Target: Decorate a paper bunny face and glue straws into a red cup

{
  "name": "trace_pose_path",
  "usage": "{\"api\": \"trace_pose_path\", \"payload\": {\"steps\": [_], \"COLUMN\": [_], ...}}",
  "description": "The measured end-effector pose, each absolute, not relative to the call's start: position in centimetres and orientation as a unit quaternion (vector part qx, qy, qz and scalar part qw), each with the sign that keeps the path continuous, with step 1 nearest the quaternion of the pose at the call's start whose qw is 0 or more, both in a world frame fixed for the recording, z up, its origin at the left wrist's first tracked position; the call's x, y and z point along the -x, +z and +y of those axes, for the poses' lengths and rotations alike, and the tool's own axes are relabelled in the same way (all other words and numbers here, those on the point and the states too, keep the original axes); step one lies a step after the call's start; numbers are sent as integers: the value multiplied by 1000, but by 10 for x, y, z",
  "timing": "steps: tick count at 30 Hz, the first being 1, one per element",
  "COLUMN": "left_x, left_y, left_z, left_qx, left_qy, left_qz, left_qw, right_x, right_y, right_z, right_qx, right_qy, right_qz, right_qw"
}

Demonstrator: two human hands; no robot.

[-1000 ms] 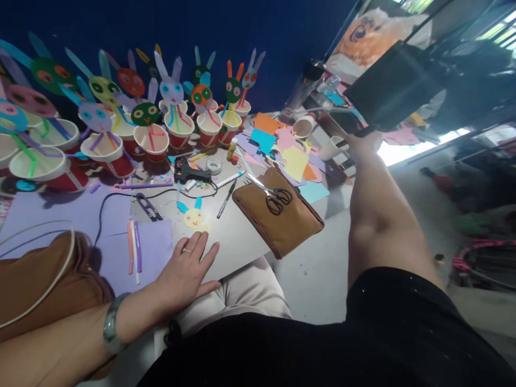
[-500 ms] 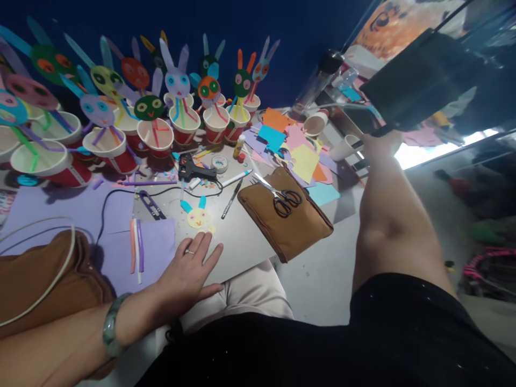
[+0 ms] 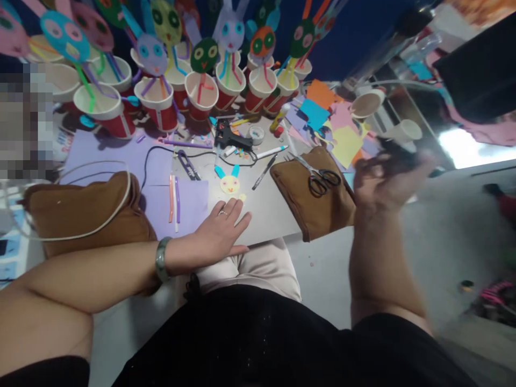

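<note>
My left hand (image 3: 220,228) lies flat at the table's front edge, fingers spread, wearing a ring. Just beyond its fingertips is a yellow paper bunny face (image 3: 229,184) with blue ears. My right hand (image 3: 389,174) is raised at the right, beyond the brown pouch; motion blurs its fingers and something dark at them. Black-handled scissors (image 3: 318,180) rest on the brown pouch (image 3: 298,207). A black pen (image 3: 264,172) lies between pouch and face. Behind the face sits a black glue gun (image 3: 231,137), its cord curving left. Three paper straws (image 3: 174,201) lie on purple paper (image 3: 193,201).
Red and white cups (image 3: 160,110) with bunny figures line the back. Coloured paper scraps (image 3: 346,145) pile at the right, near a tipped cup (image 3: 367,103). A brown cushion (image 3: 88,212) is at the left. A dark panel (image 3: 479,75) hangs at the upper right.
The view has shifted, so the table items appear farther right and higher. My right hand has come down and away from the dark panel. My left hand still rests by the bunny face.
</note>
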State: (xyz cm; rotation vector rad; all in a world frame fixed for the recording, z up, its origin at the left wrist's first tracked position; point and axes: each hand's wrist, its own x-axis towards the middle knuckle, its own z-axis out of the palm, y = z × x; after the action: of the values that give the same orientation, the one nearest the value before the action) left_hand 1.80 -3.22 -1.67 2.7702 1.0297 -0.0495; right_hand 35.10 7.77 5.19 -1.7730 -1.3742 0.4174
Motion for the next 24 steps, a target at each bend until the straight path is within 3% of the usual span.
{"api": "trace_pose_path", "payload": {"steps": [8,14,24], "left_x": [-21,-20,-20], "left_y": [-12,-3,-10], "left_z": [-31,-28,-29], "left_qx": [-927,-928,-927], "left_qy": [-29,-40,-21], "left_qz": [355,347,351], "left_qw": [116,131,127], "right_x": [-223,-218,-220], "right_y": [-22,-51,-44], "right_z": [15,8,9], "right_qx": [517,499,480], "right_qy": [424,314,241], "right_qz": [-543,-637,-716], "right_qw": [508,497,446]}}
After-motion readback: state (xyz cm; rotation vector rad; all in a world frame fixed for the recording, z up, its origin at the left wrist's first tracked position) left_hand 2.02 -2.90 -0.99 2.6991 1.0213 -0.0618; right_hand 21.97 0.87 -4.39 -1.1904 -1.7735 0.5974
